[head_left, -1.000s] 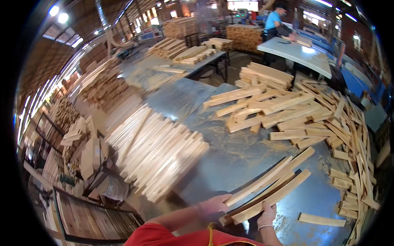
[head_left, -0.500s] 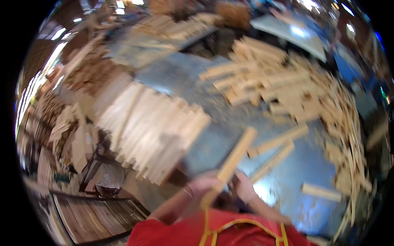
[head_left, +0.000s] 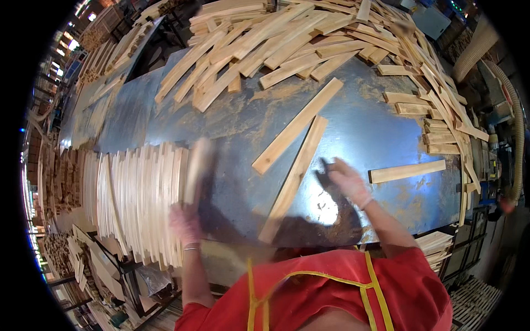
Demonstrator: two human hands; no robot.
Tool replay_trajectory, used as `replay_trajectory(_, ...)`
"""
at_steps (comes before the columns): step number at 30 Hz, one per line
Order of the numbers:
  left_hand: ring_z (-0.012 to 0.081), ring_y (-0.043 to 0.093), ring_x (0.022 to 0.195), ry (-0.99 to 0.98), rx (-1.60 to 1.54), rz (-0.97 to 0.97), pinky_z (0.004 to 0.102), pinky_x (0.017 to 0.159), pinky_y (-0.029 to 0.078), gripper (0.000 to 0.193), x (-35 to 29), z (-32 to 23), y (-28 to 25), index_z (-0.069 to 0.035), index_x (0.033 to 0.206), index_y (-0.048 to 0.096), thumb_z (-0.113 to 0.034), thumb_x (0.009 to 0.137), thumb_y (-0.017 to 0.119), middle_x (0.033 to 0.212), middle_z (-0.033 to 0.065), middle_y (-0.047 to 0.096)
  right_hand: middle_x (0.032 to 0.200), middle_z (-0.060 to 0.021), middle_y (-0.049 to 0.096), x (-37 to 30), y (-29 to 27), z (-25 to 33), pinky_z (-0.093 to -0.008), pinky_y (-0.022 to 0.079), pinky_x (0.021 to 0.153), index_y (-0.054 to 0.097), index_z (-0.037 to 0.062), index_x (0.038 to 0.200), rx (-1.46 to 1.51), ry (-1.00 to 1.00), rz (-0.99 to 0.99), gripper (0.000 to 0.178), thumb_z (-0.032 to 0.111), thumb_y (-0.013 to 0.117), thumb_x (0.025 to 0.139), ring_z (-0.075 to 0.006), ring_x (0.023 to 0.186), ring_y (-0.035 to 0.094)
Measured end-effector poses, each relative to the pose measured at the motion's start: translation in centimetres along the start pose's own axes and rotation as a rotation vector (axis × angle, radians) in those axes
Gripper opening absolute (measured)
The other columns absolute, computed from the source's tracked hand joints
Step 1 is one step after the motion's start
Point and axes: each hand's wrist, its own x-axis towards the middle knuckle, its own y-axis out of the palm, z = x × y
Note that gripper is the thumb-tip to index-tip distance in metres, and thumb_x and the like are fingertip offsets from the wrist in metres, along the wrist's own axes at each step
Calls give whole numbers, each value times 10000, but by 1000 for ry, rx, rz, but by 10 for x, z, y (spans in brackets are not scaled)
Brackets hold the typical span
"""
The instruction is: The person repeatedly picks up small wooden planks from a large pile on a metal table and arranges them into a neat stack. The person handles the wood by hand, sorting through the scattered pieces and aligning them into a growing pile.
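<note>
A pale wooden board (head_left: 197, 170), smeared by motion, stands lengthwise at the right end of a row of similar boards (head_left: 141, 201). Its near end is in my left hand (head_left: 185, 225), which is closed around it. My right hand (head_left: 349, 181) hovers over the blue-grey metal table (head_left: 232, 182), fingers curled together; a dark shape beside the fingertips may be its shadow or a small object. Left of that hand lie two loose boards, a longer knotted one (head_left: 295, 179) and another (head_left: 298, 126) beyond it. To its right rests a short board (head_left: 407, 171).
A jumbled heap of boards (head_left: 265, 44) covers the far side of the table. Thin strips (head_left: 441, 110) and short pieces line the right edge. A ribbed hose (head_left: 513, 110) hangs at the far right. Sawdust is scattered over the tabletop.
My hands have moved apart, the left one carrying the board leftward to the row, the right one moving out over the table. The view has turned.
</note>
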Motion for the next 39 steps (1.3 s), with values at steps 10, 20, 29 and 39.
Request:
replay_trajectory(10,417,575,1344,686,-227,-62,508,1108,468,807,-5,-243,22,-141,1502,533,-330,790,864,1394,191,633,1394,-113,671,17,-257,-88,-452,443,1189,604,174,1498,-1497,179,-112,620,159,709,888,-341,1421,555)
replay_trajectory(20,446,690,1141,779,-164,353,544,902,592,927,-122,-195,-45,-122,1551,467,-397,764,871,1233,219,696,913,-151,747,51,-144,7,-386,563,787,723,-28,1191,-371,176,-100,591,492,777,916,-254,862,734)
replay_trajectory(29,198,672,1063,399,-1184,1182,375,946,562,804,-88,-90,-56,-85,1570,507,-256,856,834,1168,52,702,852,-86,716,40,93,-28,-400,602,628,705,50,1041,726,359,-43,369,416,737,1009,-247,712,700)
replay_trajectory(39,162,692,1014,322,-660,743,330,862,574,489,-105,-81,-43,-38,1369,661,-259,943,752,1141,53,727,1021,-77,717,-24,262,12,-382,561,736,692,21,1252,589,201,86,382,346,658,1054,-180,848,660)
